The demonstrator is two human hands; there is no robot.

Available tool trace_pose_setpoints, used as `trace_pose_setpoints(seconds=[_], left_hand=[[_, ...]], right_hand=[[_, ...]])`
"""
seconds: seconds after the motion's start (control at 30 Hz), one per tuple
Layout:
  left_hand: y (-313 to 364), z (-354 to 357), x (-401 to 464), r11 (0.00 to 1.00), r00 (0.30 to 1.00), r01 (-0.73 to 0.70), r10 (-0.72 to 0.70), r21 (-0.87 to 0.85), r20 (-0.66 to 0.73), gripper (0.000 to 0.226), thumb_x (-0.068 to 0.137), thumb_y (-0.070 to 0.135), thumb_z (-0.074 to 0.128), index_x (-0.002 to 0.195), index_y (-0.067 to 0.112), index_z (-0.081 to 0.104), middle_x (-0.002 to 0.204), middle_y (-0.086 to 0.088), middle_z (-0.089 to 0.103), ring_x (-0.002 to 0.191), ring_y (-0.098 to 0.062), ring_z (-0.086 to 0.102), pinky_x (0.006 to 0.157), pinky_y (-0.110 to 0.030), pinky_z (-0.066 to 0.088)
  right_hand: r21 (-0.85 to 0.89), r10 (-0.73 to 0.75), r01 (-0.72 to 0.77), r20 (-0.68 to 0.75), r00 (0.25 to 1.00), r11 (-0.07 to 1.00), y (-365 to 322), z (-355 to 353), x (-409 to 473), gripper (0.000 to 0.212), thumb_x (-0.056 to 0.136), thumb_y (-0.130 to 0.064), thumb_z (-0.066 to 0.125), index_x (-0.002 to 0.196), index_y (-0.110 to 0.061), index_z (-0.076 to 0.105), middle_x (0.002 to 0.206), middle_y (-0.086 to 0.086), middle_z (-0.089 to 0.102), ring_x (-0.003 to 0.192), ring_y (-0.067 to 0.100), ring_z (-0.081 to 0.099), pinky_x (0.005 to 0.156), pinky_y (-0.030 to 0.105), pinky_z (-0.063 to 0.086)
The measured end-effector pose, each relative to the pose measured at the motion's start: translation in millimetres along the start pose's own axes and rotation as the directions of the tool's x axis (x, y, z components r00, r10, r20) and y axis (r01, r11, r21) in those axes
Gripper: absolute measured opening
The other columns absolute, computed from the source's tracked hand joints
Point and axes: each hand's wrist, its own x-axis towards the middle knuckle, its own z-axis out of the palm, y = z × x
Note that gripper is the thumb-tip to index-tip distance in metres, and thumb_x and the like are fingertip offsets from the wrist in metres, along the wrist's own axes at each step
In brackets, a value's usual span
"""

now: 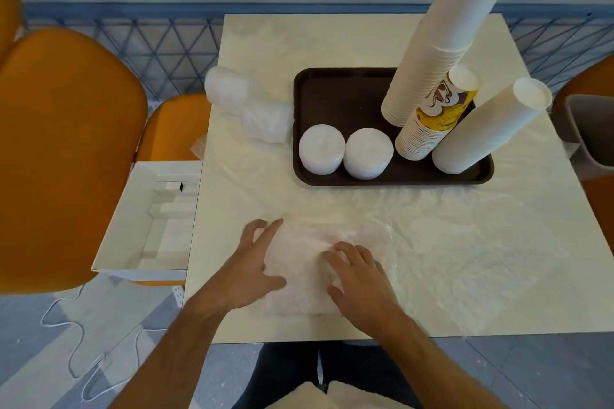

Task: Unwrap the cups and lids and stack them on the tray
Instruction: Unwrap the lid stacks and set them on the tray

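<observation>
A dark brown tray (332, 93) sits at the table's far middle. On it stand two short stacks of white lids (321, 149) (368, 153) and three tall stacks of paper cups: a very tall white one (442, 33), a yellow printed one (435, 116) and a leaning white one (488, 129). Two wrapped packs of lids (247, 106) lie left of the tray. Near the front edge, a flat clear plastic wrapper (302, 262) lies on the table. My left hand (247, 266) and my right hand (360, 279) both rest flat on it with fingers spread.
Crinkled clear plastic (465, 242) covers much of the cream table. An open white box (156, 219) sits off the table's left edge, beside orange chairs (59, 159). A grey bin (591, 133) stands at the right edge. A white cord (76, 342) lies on the floor.
</observation>
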Motion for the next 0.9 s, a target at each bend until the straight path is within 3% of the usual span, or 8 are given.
trace_pose_setpoints(seconds=[0.07, 0.13, 0.23, 0.3, 0.37, 0.53, 0.77, 0.9], left_hand=[[6, 3, -2, 0.971, 0.961, 0.016, 0.051, 0.237, -0.272, 0.073, 0.086, 0.019, 0.072, 0.147, 0.031, 0.034, 0.142, 0.006, 0.015, 0.107, -0.021, 0.049, 0.085, -0.032, 0.053], [19, 13, -1, 0.934, 0.911, -0.038, 0.179, 0.357, -0.371, 0.051, 0.089, 0.017, 0.065, 0.136, 0.024, 0.047, 0.137, 0.001, 0.025, 0.119, -0.02, 0.04, 0.095, -0.03, 0.045], [34, 43, 10, 0.85, 0.94, -0.229, 0.32, 0.474, -0.118, 0.048, 0.091, 0.015, 0.058, 0.137, 0.027, 0.049, 0.142, 0.005, 0.033, 0.132, -0.017, 0.029, 0.108, -0.03, 0.032], [27, 55, 23, 0.817, 0.967, -0.212, 0.253, 0.536, -0.003, 0.06, 0.092, 0.012, 0.055, 0.147, 0.029, 0.037, 0.156, 0.004, 0.025, 0.144, -0.019, 0.018, 0.117, -0.033, 0.023], [11, 54, 32, 0.806, 0.984, -0.154, 0.176, 0.571, 0.015, 0.073, 0.091, 0.011, 0.059, 0.153, 0.033, 0.026, 0.163, 0.004, 0.013, 0.151, -0.022, 0.007, 0.12, -0.036, 0.016], [-17, 41, 41, 0.732, 0.982, -0.185, 0.162, 0.656, 0.096, 0.096, 0.083, 0.017, 0.071, 0.154, 0.043, 0.014, 0.165, 0.008, -0.003, 0.153, -0.021, -0.004, 0.122, -0.034, 0.013], [-29, 16, 44, 0.652, 0.987, -0.156, 0.076, 0.742, 0.141, 0.127, 0.067, 0.045, 0.086, 0.153, 0.048, -0.007, 0.163, 0.007, -0.021, 0.151, -0.026, -0.015, 0.123, -0.048, 0.006], [-19, 1, 49, 0.654, 0.981, -0.16, 0.023, 0.74, 0.191, 0.116, 0.071, 0.048, 0.082, 0.154, 0.046, 0.001, 0.165, 0.008, -0.016, 0.152, -0.024, -0.01, 0.123, -0.049, 0.003]], right_hand=[[-0.014, -0.002, 0.002, -0.009, 1.0, 1.0, 1, 4, 2, 0.057, 0.099, -0.033, 0.059, 0.15, -0.033, 0.035, 0.161, -0.007, 0.022, 0.146, 0.02, 0.023, 0.117, 0.036, 0.03], [-0.022, -0.008, 0.008, -0.018, 1.0, 1.0, 2, 7, 5, 0.056, 0.098, -0.033, 0.059, 0.149, -0.033, 0.036, 0.159, -0.008, 0.023, 0.144, 0.02, 0.025, 0.116, 0.035, 0.032], [-0.037, -0.003, 0.002, -0.029, 1.0, 0.999, 0, 9, 8, 0.056, 0.098, -0.035, 0.06, 0.148, -0.032, 0.036, 0.158, -0.007, 0.026, 0.142, 0.02, 0.029, 0.114, 0.034, 0.034], [-0.036, 0.013, -0.014, -0.025, 1.0, 0.999, 0, 6, 10, 0.058, 0.097, -0.037, 0.062, 0.149, -0.031, 0.037, 0.158, -0.006, 0.027, 0.143, 0.021, 0.03, 0.113, 0.034, 0.035], [-0.027, 0.024, -0.025, -0.006, 1.0, 0.999, 3, 0, 11, 0.058, 0.095, -0.035, 0.064, 0.147, -0.034, 0.038, 0.158, -0.006, 0.026, 0.143, 0.021, 0.029, 0.113, 0.035, 0.036], [-0.044, 0.056, -0.054, 0.042, 0.998, 0.998, 26, -14, 10, 0.075, 0.084, -0.04, 0.077, 0.146, -0.045, 0.034, 0.16, -0.009, 0.018, 0.145, 0.02, 0.022, 0.112, 0.037, 0.04], [-0.09, 0.059, -0.052, 0.075, 0.995, 0.995, 42, -24, 9, 0.094, 0.075, -0.05, 0.084, 0.15, -0.048, 0.027, 0.163, -0.01, 0.008, 0.148, 0.022, 0.018, 0.114, 0.041, 0.041], [-0.125, 0.077, -0.066, 0.082, 0.994, 0.99, 33, -28, 9, 0.093, 0.077, -0.052, 0.08, 0.152, -0.046, 0.024, 0.164, -0.007, 0.006, 0.149, 0.025, 0.016, 0.118, 0.042, 0.031]])
